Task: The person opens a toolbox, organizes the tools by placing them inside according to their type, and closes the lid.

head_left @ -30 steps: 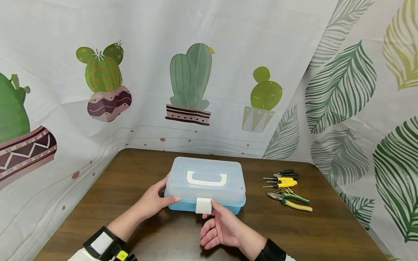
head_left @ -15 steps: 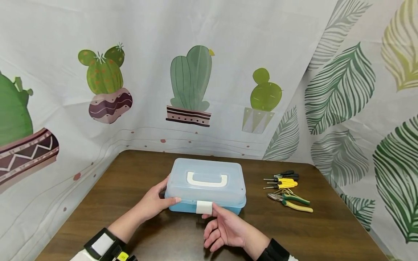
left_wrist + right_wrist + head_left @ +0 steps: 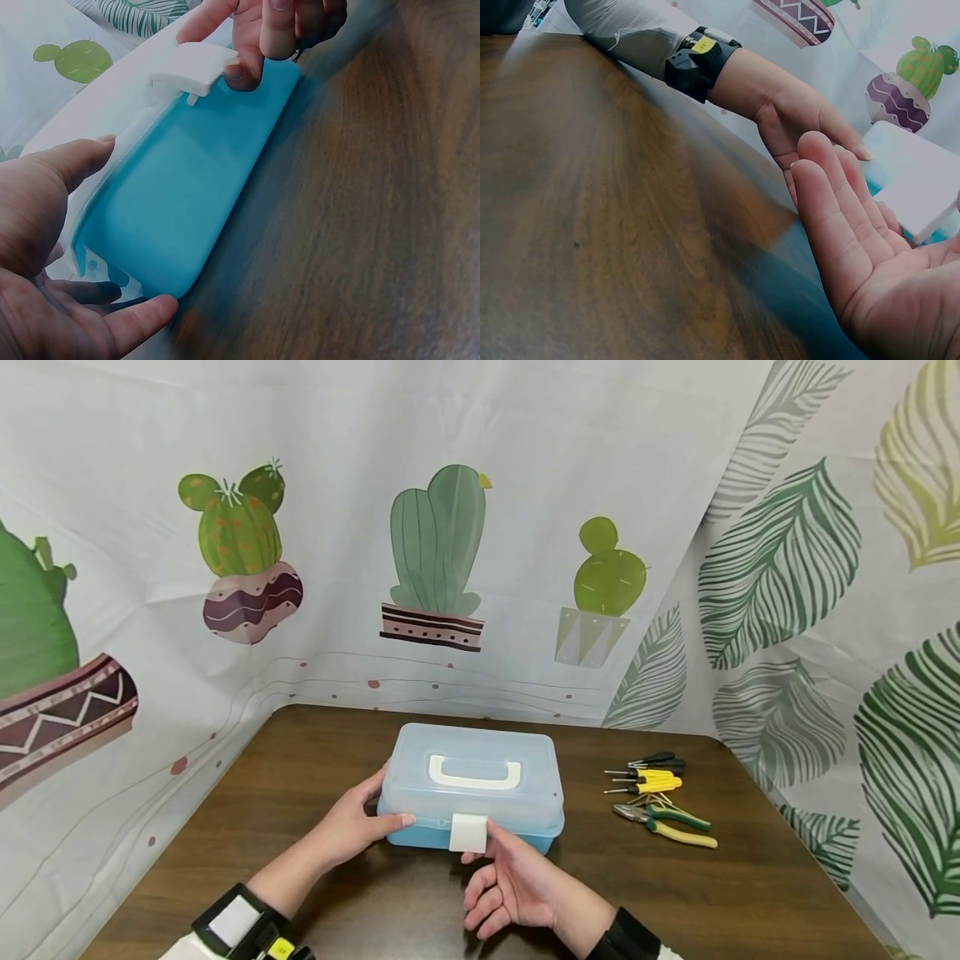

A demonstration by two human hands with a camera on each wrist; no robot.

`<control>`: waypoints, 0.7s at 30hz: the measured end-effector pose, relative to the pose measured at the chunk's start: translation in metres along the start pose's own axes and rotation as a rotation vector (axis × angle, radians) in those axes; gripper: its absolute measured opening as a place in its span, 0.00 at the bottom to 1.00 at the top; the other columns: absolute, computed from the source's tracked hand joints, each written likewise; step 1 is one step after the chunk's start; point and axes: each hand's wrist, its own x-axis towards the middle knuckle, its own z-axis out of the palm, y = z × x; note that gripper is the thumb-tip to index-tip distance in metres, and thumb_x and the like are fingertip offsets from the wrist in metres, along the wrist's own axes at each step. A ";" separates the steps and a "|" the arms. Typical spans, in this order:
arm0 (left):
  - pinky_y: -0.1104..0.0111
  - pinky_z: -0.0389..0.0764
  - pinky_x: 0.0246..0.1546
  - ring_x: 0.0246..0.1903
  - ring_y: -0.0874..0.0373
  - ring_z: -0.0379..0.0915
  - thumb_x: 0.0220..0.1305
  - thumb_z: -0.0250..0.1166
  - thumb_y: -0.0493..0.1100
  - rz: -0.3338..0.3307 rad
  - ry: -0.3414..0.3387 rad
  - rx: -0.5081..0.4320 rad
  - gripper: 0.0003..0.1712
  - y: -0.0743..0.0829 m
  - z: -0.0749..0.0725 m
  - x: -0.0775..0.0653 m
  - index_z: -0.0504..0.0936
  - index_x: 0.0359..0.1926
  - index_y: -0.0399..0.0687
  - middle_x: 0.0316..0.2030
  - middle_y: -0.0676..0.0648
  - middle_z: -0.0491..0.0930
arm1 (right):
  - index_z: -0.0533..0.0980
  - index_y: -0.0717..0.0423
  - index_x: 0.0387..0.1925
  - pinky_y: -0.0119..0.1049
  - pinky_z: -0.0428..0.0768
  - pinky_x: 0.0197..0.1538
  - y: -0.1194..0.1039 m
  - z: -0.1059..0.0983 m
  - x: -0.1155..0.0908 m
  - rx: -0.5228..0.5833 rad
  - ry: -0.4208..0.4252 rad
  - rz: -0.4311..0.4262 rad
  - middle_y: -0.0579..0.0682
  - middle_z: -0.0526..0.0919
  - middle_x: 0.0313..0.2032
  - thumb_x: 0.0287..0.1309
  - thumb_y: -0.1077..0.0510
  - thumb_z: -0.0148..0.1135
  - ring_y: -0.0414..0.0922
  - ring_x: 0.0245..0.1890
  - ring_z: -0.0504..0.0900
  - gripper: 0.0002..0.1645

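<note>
A toolbox (image 3: 405, 835) with a light blue base and a translucent lid (image 3: 487, 739) sits on the table, lid down. My left hand (image 3: 351, 827) holds its left end, thumb on the front rim, fingers around the side; in the left wrist view the fingertips reach the base's lower corner. At the front, my right hand (image 3: 513, 881) pinches the white latch (image 3: 468, 833) between thumb and index finger, the other fingers loosely bent. The latch (image 3: 196, 66) stands out from the blue front wall in the left wrist view. A white handle (image 3: 475, 777) lies on the lid.
To the right of the box lie pliers (image 3: 667, 823) with green and yellow grips. Behind them are yellow-handled screwdrivers (image 3: 656, 778) and black-handled ones (image 3: 660, 760). A printed cloth (image 3: 337, 527) hangs behind the brown table (image 3: 315, 743).
The latch flap tipped flatter against the front half a second ago and now juts out again. My right hand shifted slightly with it; my left hand and the box stay in place.
</note>
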 end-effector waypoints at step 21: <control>0.53 0.77 0.60 0.66 0.44 0.70 0.61 0.75 0.56 -0.019 -0.010 -0.013 0.54 0.002 0.000 -0.001 0.54 0.81 0.68 0.72 0.45 0.70 | 0.64 0.59 0.58 0.40 0.89 0.39 -0.004 -0.002 -0.002 -0.058 -0.001 0.053 0.46 0.89 0.32 0.69 0.39 0.38 0.44 0.35 0.91 0.31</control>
